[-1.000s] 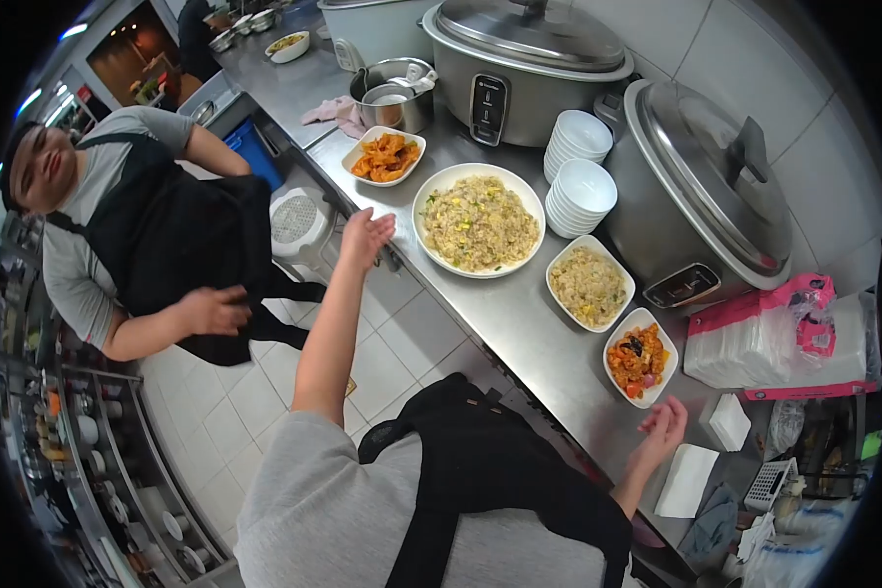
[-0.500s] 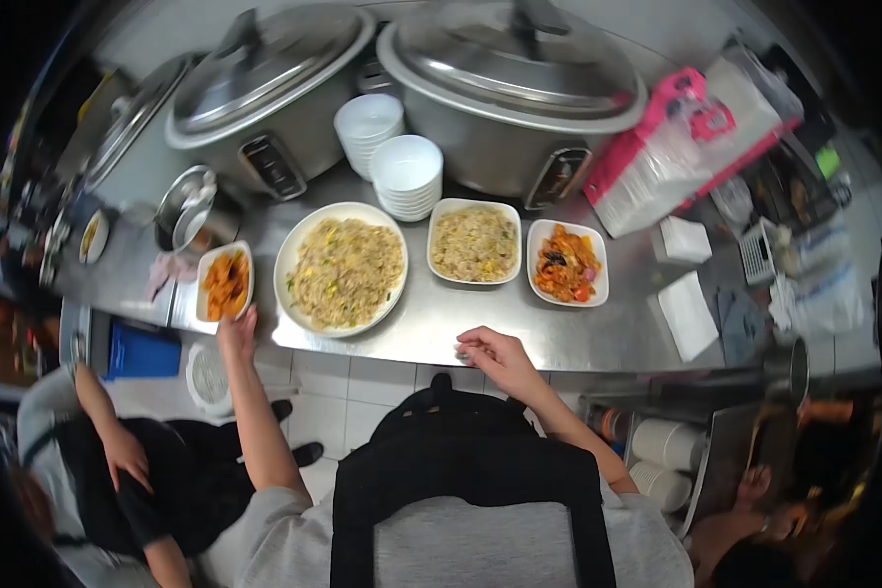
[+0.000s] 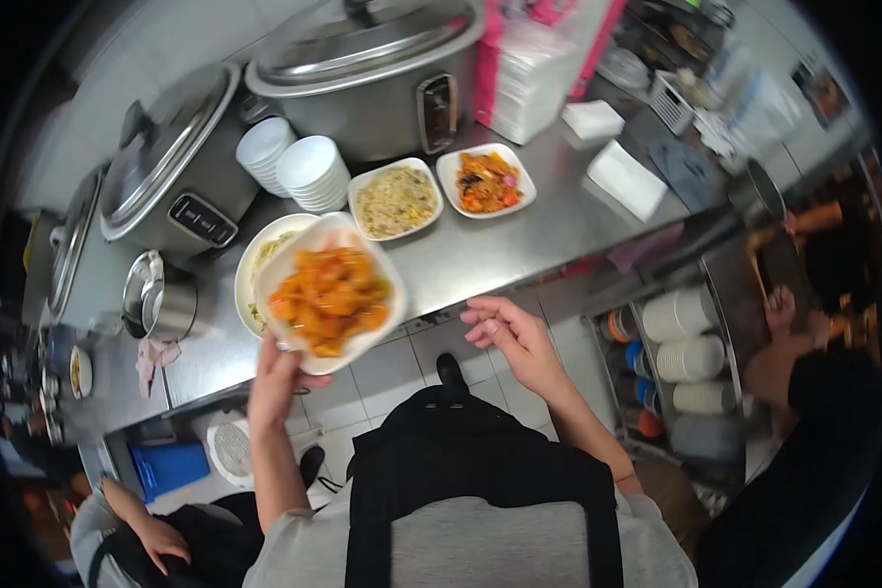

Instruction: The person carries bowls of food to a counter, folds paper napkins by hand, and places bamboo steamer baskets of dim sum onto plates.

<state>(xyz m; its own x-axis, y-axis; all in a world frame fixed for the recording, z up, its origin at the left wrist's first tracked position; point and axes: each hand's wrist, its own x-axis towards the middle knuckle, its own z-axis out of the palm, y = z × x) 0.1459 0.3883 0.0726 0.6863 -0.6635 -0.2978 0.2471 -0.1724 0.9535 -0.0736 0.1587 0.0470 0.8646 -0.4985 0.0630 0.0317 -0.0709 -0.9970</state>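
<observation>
Gripping the near edge of a white bowl point(image 3: 366, 355) of orange food point(image 3: 328, 299), the left hand point(image 3: 275, 390) holds it just ahead of the grip, partly hiding a rice plate point(image 3: 246, 269) beyond, while the right hand point(image 3: 519, 348), to the right of that grip, is released with fingers apart and loosely curled.

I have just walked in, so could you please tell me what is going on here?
The person's left hand holds a dish of orange food, partly hiding the rice plate on the counter. The right hand is empty, loosely open near the counter's front edge. A rice bowl and a saucy dish stand side by side on the counter.
</observation>
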